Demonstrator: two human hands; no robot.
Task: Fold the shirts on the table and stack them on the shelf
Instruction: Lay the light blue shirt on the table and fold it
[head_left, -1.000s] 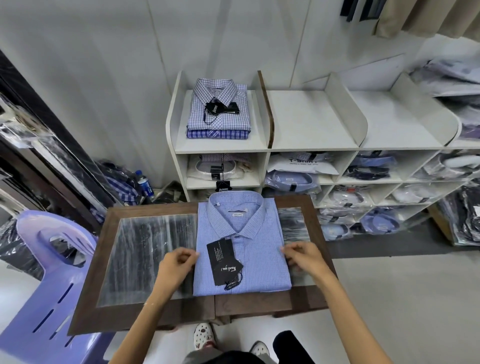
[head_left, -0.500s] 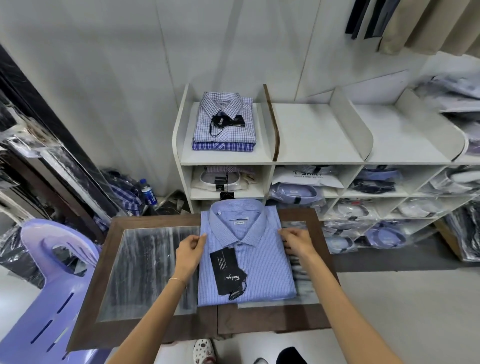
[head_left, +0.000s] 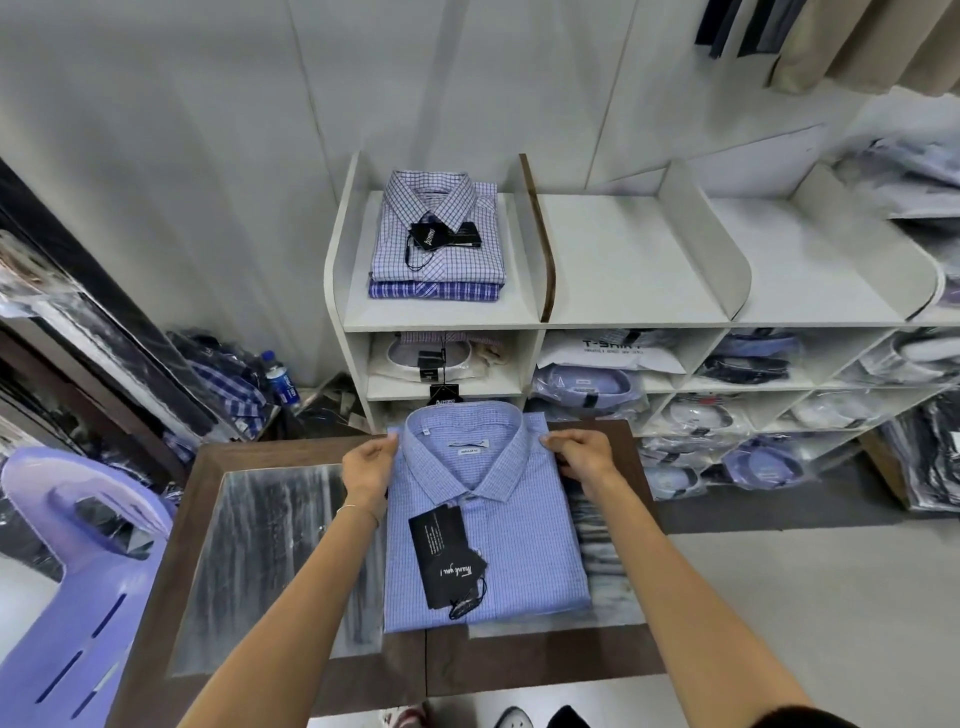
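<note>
At the far left of your view a lilac plastic chair (head_left: 78, 561) stands just beside the worktop (head_left: 171, 525), out of the way of both arms. Moving right, your left hand (head_left: 366, 470) sits at the left shoulder of the folded blue shirt (head_left: 519, 551), its grip closed on that top corner with fingertips pinching the cloth beside the collar. That hold looks chosen to square the edge, or to get under the fold for a lift without letting it open. The shirt lies flat near the middle of the worktop, collar toward the shelf (head_left: 441, 317), with a black hang tag (head_left: 445, 556) resting on its front, left of the placket, so the label faces up. Beyond it, the leftmost top bay of the shelf already carries a stack of checked shirts (head_left: 439, 244), collars toward the wall, which suggests where this one belongs. Further right, your right hand (head_left: 584, 454) mirrors the left, its grip clamped on the opposite shoulder corner, so the shirt is held evenly on both sides. The next top bay (head_left: 623, 260) holds nothing. My reading is that folding is done and the carry to the stack comes next; uneven lifting could spill the fold.
</note>
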